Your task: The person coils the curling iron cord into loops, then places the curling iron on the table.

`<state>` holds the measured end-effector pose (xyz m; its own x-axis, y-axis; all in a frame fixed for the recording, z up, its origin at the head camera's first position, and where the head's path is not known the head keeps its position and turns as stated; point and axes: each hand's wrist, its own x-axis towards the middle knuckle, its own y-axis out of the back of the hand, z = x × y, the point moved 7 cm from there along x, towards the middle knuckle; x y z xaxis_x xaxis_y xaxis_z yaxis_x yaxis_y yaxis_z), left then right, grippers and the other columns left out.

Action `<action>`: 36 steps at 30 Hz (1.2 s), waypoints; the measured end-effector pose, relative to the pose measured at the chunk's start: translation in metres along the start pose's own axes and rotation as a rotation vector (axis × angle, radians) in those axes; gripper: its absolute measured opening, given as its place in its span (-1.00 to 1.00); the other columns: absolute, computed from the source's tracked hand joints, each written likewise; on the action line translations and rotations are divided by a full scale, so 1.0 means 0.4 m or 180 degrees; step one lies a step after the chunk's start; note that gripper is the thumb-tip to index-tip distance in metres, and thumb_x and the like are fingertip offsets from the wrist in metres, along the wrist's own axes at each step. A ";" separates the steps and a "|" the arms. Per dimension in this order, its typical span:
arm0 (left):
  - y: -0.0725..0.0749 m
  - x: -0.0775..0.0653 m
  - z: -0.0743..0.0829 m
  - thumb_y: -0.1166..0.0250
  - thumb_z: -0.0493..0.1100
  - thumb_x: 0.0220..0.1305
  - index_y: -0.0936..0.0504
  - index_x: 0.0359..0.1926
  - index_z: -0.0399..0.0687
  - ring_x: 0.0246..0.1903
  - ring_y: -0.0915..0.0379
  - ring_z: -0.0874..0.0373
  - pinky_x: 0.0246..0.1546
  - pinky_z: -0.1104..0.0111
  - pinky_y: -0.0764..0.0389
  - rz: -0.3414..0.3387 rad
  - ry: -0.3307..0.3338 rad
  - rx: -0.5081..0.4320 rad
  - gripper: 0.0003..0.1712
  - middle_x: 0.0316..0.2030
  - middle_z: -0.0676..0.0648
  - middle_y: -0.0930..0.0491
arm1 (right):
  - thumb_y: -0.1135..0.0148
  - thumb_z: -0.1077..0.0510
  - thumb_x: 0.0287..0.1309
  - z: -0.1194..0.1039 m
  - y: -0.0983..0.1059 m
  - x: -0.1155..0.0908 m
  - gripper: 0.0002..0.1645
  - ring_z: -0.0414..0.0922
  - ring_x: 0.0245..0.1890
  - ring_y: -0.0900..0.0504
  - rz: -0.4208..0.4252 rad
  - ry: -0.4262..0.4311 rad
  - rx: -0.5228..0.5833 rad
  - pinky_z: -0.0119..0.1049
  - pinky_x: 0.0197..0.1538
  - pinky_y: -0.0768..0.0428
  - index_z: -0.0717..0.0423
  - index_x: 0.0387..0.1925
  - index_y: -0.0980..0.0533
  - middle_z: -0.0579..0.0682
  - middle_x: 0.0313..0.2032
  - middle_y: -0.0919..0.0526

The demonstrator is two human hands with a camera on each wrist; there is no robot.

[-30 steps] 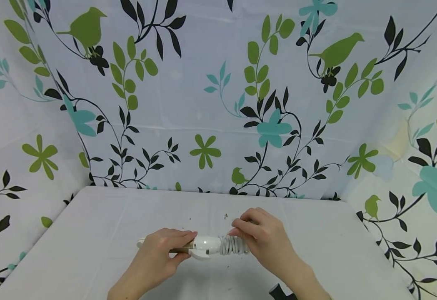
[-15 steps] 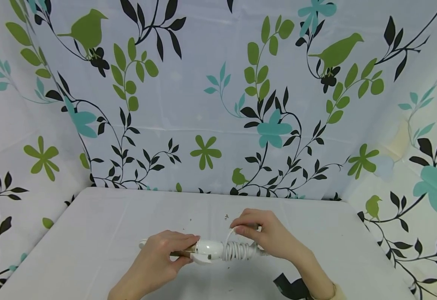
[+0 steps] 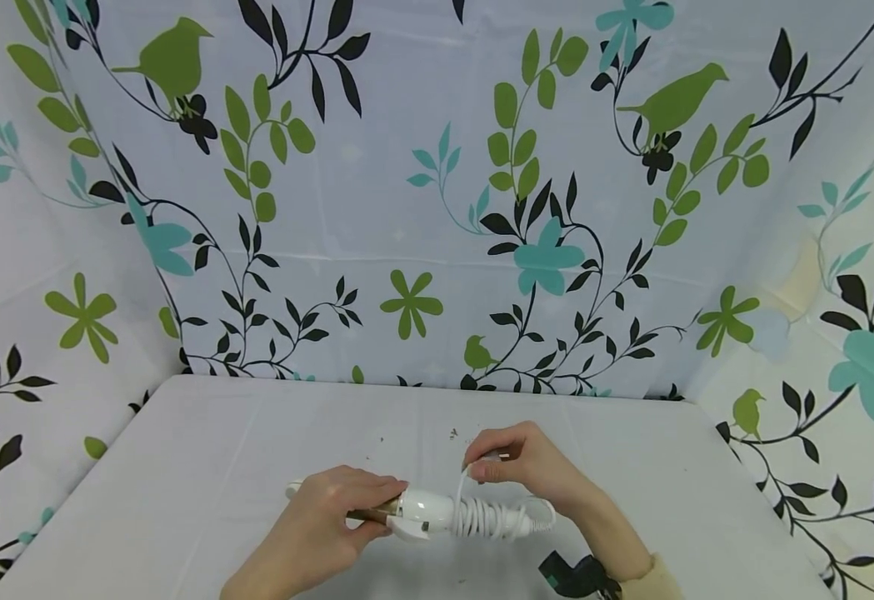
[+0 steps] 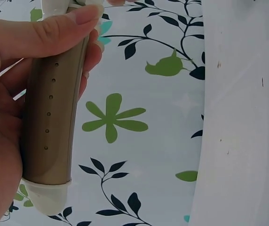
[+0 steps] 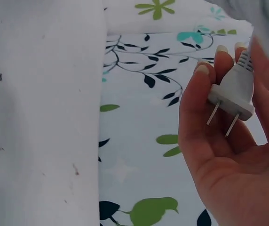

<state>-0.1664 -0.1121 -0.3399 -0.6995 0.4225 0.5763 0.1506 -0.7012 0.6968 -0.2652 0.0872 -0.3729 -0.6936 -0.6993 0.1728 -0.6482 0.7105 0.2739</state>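
Note:
My left hand (image 3: pixel 324 521) grips a curling iron (image 3: pixel 423 508) by its barrel, fingers and thumb wrapped round it. In the left wrist view the brownish-gold barrel (image 4: pixel 52 127) has a row of small holes and a white tip (image 4: pixel 46 197). White cord (image 3: pixel 485 519) is coiled round the iron's handle, which points right. Above the coils, my right hand (image 3: pixel 530 467) holds the two-pronged white plug (image 5: pixel 233 92), its prongs bare in the right wrist view. A strand of cord runs from the plug down to the coils, and a loop sticks out at the handle's end.
Small dark specks (image 3: pixel 453 433) dot the white tabletop (image 3: pixel 227 450). A black device (image 3: pixel 575 575) sits by the right wrist at the front. Patterned cloth (image 3: pixel 377 208) with birds and leaves hangs behind and at both sides.
My right hand has moved off the coils and slightly right, drawing a strand of cord up from them. The handle's end now shows. My left hand and the iron have shifted slightly right and nearer.

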 end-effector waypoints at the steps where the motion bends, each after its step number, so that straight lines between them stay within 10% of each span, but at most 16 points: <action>1: 0.000 0.001 0.001 -0.55 -0.33 -0.33 -0.70 -0.10 0.02 -0.23 -0.57 0.30 -0.25 0.46 -0.60 0.0011 -0.0030 0.0014 -0.40 -0.19 0.15 -0.67 | -0.27 0.17 0.13 0.005 -0.003 0.002 -0.82 -0.10 -0.32 -0.59 -0.0044 0.0032 0.0077 -0.10 -0.18 -0.64 0.18 -0.26 -0.64 0.02 -0.31 -0.66; 5: 0.002 0.002 0.007 -0.56 -0.31 -0.34 -0.70 -0.10 0.04 -0.24 -0.58 0.31 -0.23 0.37 -0.61 0.0053 -0.0110 0.0017 -0.39 -0.19 0.17 -0.67 | -0.21 0.20 0.18 0.047 -0.021 0.010 -0.80 -0.14 -0.38 -0.60 -0.0182 0.0214 0.0341 -0.16 -0.21 -0.65 0.23 -0.21 -0.64 -0.02 -0.32 -0.67; 14: 0.007 0.002 0.004 -0.54 -0.37 -0.31 -0.69 -0.09 -0.03 -0.25 -0.56 0.29 -0.32 0.69 -0.53 0.0061 -0.0004 -0.0202 -0.42 -0.19 0.10 -0.67 | -0.19 0.17 0.20 0.061 -0.097 -0.029 -0.55 -0.17 -0.22 -0.62 0.0207 -0.0358 0.1099 -0.31 -0.19 -0.65 0.50 -0.04 -0.50 0.06 -0.18 -0.69; 22: 0.000 0.006 -0.010 -0.54 -0.28 -0.25 -0.69 -0.09 -0.01 -0.26 -0.56 0.31 -0.34 0.67 -0.54 -0.0021 0.0294 -0.0072 -0.46 -0.18 0.14 -0.67 | -0.12 -0.06 0.23 0.132 -0.114 -0.074 -0.60 -0.24 -0.32 -0.66 0.0845 -0.0827 0.0153 -0.37 -0.21 -0.62 0.14 -0.11 -0.63 0.02 -0.33 -0.73; 31: -0.005 0.010 -0.006 -0.54 -0.22 -0.22 -0.68 -0.07 0.06 -0.26 -0.57 0.31 -0.34 0.63 -0.56 -0.0010 0.0288 -0.0029 -0.46 -0.18 0.15 -0.67 | -0.11 0.09 0.28 0.119 -0.180 -0.098 -0.64 -0.18 -0.51 -0.60 0.0674 -0.0553 0.0838 -0.26 -0.40 -0.64 0.19 0.03 -0.47 0.28 -0.28 -0.63; 36: -0.006 0.009 -0.010 -0.55 -0.24 -0.25 -0.69 -0.08 0.06 -0.27 -0.57 0.33 -0.35 0.62 -0.56 0.0005 0.0354 0.0051 -0.45 -0.19 0.16 -0.67 | -0.05 0.08 0.32 0.105 -0.194 -0.116 -0.65 -0.23 -0.57 -0.54 0.0648 -0.0550 0.0603 -0.27 -0.47 -0.62 0.22 0.00 -0.50 0.20 -0.38 -0.64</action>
<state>-0.1720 -0.1112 -0.3413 -0.7724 0.3545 0.5270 0.1623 -0.6921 0.7033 -0.1959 0.0678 -0.4419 -0.8475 -0.5294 0.0384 -0.5265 0.8476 0.0664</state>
